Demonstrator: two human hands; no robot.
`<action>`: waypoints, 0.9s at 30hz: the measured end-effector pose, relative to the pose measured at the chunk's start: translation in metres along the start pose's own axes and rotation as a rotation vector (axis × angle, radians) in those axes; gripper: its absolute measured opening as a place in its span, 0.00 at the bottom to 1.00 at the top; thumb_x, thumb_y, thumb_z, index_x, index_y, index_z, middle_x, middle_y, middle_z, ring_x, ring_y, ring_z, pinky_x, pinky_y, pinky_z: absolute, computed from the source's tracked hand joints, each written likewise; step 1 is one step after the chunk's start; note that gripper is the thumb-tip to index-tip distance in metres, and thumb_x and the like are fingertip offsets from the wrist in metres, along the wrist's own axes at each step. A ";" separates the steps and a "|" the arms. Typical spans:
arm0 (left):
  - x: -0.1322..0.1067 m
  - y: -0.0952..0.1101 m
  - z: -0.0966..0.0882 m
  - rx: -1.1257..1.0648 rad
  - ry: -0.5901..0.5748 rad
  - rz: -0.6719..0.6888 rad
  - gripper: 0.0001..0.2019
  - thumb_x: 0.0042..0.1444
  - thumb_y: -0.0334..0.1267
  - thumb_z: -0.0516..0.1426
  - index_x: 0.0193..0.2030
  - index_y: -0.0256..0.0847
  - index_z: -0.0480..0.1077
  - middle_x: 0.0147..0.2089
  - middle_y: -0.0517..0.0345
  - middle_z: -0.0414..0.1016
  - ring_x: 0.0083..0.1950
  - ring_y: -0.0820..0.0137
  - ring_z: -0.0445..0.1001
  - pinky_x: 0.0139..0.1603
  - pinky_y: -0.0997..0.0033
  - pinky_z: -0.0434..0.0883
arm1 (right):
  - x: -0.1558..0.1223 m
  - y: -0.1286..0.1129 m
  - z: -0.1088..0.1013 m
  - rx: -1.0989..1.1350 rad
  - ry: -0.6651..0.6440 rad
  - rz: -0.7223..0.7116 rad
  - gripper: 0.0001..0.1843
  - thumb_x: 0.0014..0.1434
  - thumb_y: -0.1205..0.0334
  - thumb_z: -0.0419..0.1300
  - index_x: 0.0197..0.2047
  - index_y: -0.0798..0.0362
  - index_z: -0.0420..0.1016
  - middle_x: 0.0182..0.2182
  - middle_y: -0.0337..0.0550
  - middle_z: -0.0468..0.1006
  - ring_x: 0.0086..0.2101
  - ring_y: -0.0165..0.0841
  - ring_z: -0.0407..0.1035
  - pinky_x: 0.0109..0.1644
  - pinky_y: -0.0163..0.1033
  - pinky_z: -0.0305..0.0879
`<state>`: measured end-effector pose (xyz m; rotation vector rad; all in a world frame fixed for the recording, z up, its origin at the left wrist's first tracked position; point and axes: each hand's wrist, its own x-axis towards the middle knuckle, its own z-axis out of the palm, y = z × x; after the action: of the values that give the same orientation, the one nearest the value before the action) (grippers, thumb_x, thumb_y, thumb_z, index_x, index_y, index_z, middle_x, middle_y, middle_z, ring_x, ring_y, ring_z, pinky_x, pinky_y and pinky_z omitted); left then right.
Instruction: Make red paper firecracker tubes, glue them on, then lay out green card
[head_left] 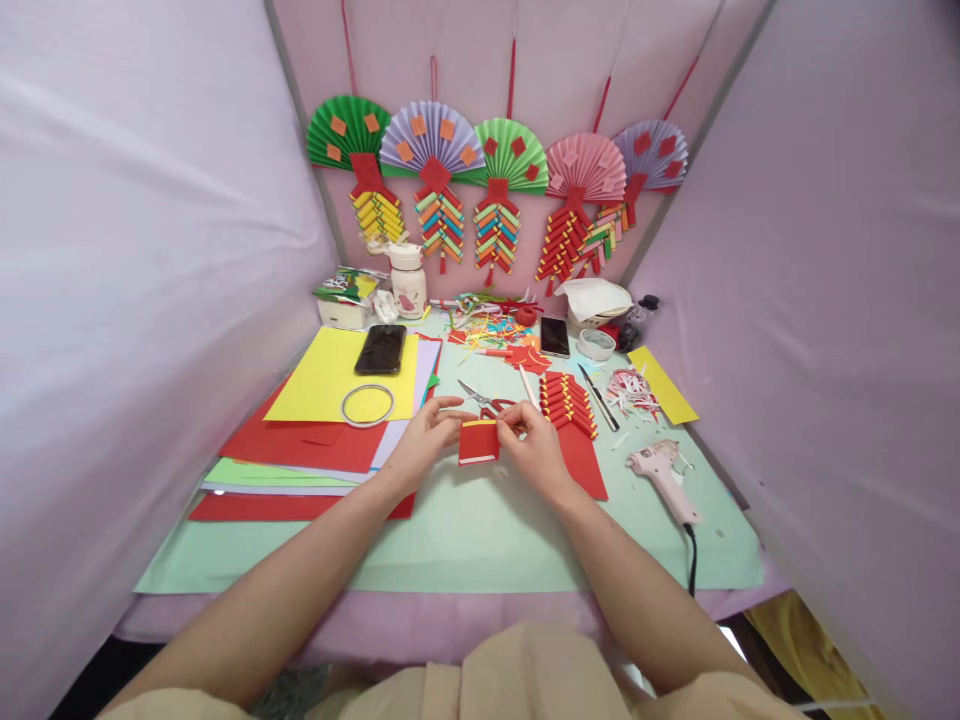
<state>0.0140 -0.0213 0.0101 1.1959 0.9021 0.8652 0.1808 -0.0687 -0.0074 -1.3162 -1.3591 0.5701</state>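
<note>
Between my two hands is a small red paper piece (pixel 478 443), with a yellow strip along its far edge and a white strip along its near edge. My right hand (pixel 534 448) pinches its far right corner. At the left corner, the fingers of my left hand (pixel 429 440) grip it, the index finger stretched out. Scissors with red handles (pixel 491 407) lie just beyond the paper. To the right, a braid of red paper rolls with yellow ends (pixel 568 402) rests on a red sheet (pixel 583 465).
Colored paper sheets (pixel 300 450) are stacked at left, under a phone (pixel 381 349) and a ring (pixel 367 405). A glue gun (pixel 664 478) and a craft knife (pixel 598 398) lie at right. Paper scraps (pixel 495 328), a bottle (pixel 408 285) and another phone (pixel 554 337) are farther back. Paper fans (pixel 433 135) hang behind.
</note>
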 end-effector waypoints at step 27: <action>-0.010 -0.007 0.003 0.477 0.058 0.371 0.14 0.57 0.46 0.56 0.41 0.41 0.79 0.43 0.55 0.81 0.44 0.64 0.77 0.46 0.69 0.70 | 0.002 0.006 0.006 0.205 0.005 0.224 0.10 0.55 0.55 0.58 0.29 0.52 0.71 0.25 0.37 0.72 0.28 0.30 0.65 0.34 0.35 0.60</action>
<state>0.0133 -0.0326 0.0046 1.7988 0.9820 1.0139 0.1788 -0.0629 -0.0138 -1.3075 -1.1238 0.8351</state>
